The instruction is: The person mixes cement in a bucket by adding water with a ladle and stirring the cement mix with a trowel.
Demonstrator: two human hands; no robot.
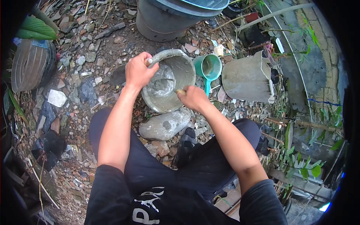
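A grey, mortar-smeared bucket (186,69) stands tilted on the ground in front of me, with wet grey cement mix (159,92) inside. At its left rim, my left hand (140,71) is closed on the bucket, and a pale, rounded piece, perhaps its handle grip, shows by the thumb. My right hand (193,98) is wrapped round the wooden handle of a trowel (179,91) at the right rim. The trowel's blade is inside the bucket, partly coated with mix. Just right of the bucket sits a green water dipper (208,71), its handle pointing towards me.
A smooth stone (165,125) lies below the bucket, near my sandalled foot (185,146). A large grey tub (161,22) stands beyond. On the right is a broken grey container (245,78); a ribbed pot (32,67) stands far left. Rubble covers the ground; plants edge the right.
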